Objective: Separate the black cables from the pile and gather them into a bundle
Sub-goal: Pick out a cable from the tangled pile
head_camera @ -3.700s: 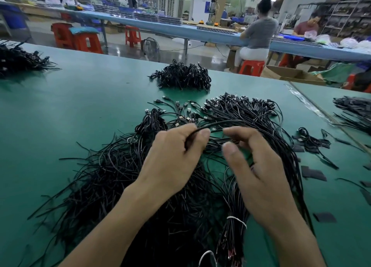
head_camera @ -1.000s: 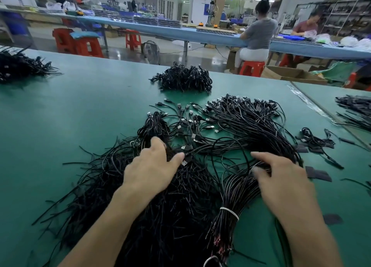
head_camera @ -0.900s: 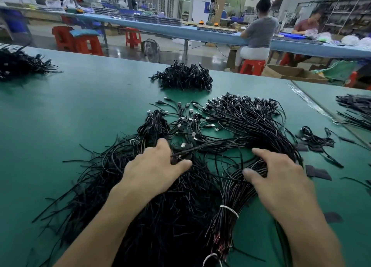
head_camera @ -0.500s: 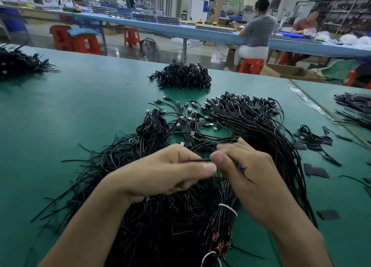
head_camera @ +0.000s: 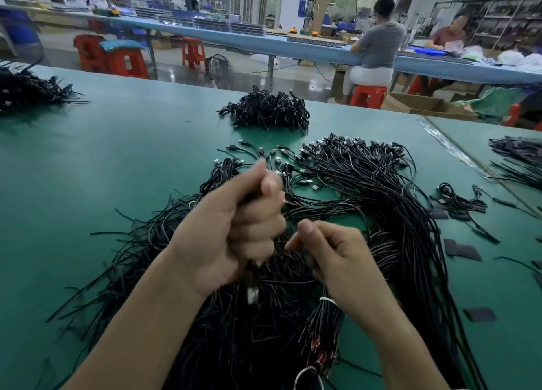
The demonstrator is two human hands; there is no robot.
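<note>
1. The left hand [head_camera: 234,228] is up off the table [head_camera: 102,155] in a tight fist, curled round a few black cables [head_camera: 252,268]. A connector [head_camera: 252,294] dangles just under it. It's pretty motion-blurred.
2. The right hand [head_camera: 337,254] is just beside it, apart from it. Its fingers are curled in with the thumb on top, and I honestly can't tell if it's pinching a strand or nothing.
3. Both hands hover over the big pile [head_camera: 366,190], which sprawls from the near edge up past the middle of the table. Plug ends fan out on the far side, and loose tails stick out to the left.
4. A tied bundle [head_camera: 324,325] with a white tie [head_camera: 327,300] lies in the pile under the right wrist, at the near edge.
5. Left of the pile is a wide stretch of bare green, running out to a cable heap [head_camera: 26,91] at the far left edge.
6. Another dark heap [head_camera: 267,112] sits near the far edge, well apart from the pile.
7. The right side is tighter. A small coil [head_camera: 457,199] and flat black patches [head_camera: 462,250] lie between the pile and the seam [head_camera: 457,149] to the next table.
</note>
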